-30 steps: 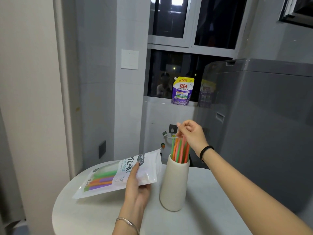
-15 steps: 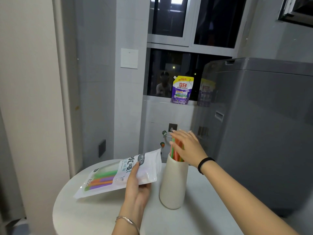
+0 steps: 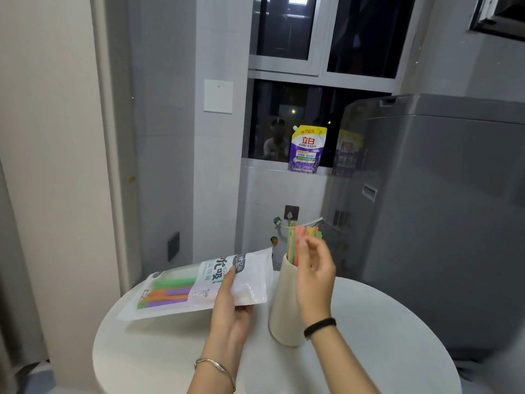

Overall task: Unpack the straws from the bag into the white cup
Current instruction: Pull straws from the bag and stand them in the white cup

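A tall white cup (image 3: 282, 314) stands on the round white table (image 3: 369, 351), with several green, orange and pink straws (image 3: 298, 237) sticking out of its top. My right hand (image 3: 314, 275) hovers in front of the cup's upper part, fingers loosely apart, holding nothing. My left hand (image 3: 231, 311) grips the right end of a white plastic straw bag (image 3: 199, 282), held nearly level above the table's left side. Green, orange and purple straws (image 3: 167, 294) show through the bag's clear window.
A grey washing machine (image 3: 440, 217) stands close behind and to the right of the table. A purple detergent pouch (image 3: 306, 150) sits on the window sill. A wall and door frame rise at the left. Taps and a hose hang on the wall behind the cup.
My right hand let go of the straws above the cup, pressed on their tops, then drew back toward me in front of the cup. The bag stays held in my left hand.
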{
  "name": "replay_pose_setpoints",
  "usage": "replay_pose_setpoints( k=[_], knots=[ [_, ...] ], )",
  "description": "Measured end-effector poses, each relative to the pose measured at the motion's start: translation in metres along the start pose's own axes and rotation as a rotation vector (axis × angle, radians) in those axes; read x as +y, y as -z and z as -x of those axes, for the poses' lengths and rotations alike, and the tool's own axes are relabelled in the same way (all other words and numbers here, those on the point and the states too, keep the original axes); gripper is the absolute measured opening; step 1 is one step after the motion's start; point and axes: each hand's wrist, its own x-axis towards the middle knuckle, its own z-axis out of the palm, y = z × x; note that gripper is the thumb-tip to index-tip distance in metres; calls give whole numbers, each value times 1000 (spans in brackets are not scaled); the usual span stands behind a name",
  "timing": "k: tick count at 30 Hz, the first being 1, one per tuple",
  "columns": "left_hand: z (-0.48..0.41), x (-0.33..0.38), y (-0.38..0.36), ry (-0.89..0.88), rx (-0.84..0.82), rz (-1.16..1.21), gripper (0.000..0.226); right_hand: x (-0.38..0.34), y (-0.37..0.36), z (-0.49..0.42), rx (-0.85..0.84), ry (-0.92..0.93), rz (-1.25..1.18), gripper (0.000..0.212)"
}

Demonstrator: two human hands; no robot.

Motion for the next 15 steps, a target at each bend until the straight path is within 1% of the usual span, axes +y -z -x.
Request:
replay_pose_setpoints(
  k=[2,4,5,6,8,10,12,15],
  knots=[
    [0,0,1,-47,-25,-64,17,7,-6,20,21,-265,-139,17],
    [2,0,1,-122,-20,-174,21,16,-11,28,-41,-574,-287,21],
    [2,-1,2,-165,-13,-238,26,19,-12,32,-73,-715,-387,29],
    [3,-1,3,-209,-16,-305,32,20,-12,35,-98,-808,-482,37],
    [6,-1,4,-296,-30,-444,40,21,-10,37,-144,-905,-641,47],
    [8,-1,3,-354,-77,-569,35,22,-7,38,-171,-971,-808,54],
    [12,-2,2,-371,-158,-654,29,22,-6,39,-201,-1024,-958,59],
    [14,-3,5,-375,-221,-742,28,20,-7,40,-218,-1023,-1011,59]
  ],
)
